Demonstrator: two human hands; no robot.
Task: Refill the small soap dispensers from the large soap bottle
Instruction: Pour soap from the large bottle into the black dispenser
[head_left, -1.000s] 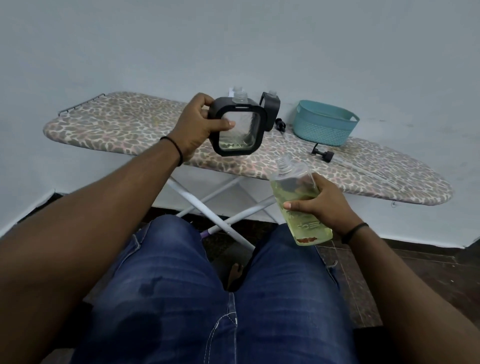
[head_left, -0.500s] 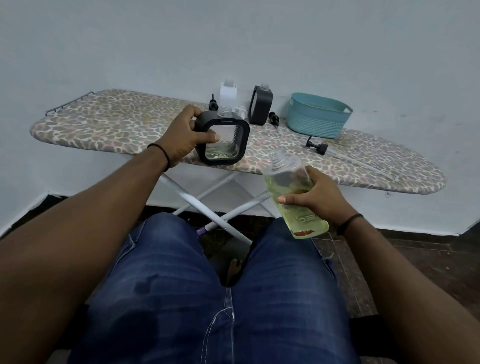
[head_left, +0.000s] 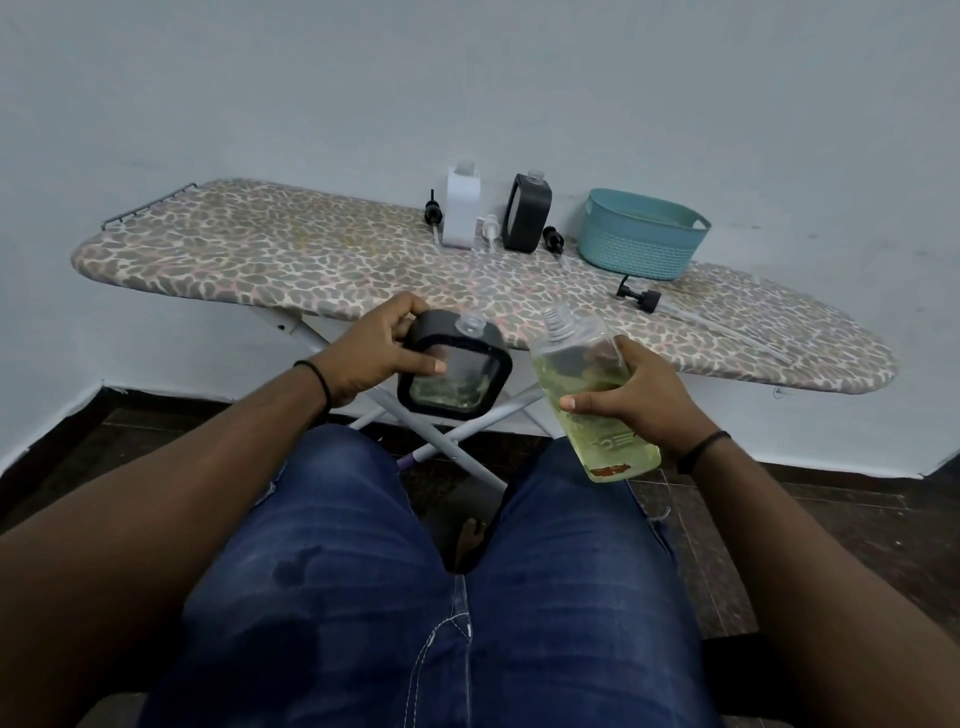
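1. The large soap bottle sits in the right hand, fingers wrapped round its lower body, in the air over the right knee and in front of the ironing board. Its cap is off, and its long axis tilts so the open threaded neck points up and to the left. Yellow-green soap fills most of it.
2. The black-framed dispenser is clasped in the left hand, thumb across its clear front face and fingers on the far side. It is held near upright over the gap between the knees, its clear neck uncapped at the top. Only a shallow layer of soap shows at its bottom.
3. The relation that counts: the bottle's mouth lies just to the right of the dispenser's neck and a little higher, the two apart but near. By my judgement, the pour calls for tipping the bottle further left until mouth meets neck (both openings are narrow, so a miss would land on the jeans).
4. On the board stand a white dispenser and a second black dispenser, both uncapped, with loose pump heads lying beside them and a teal basket to the right.
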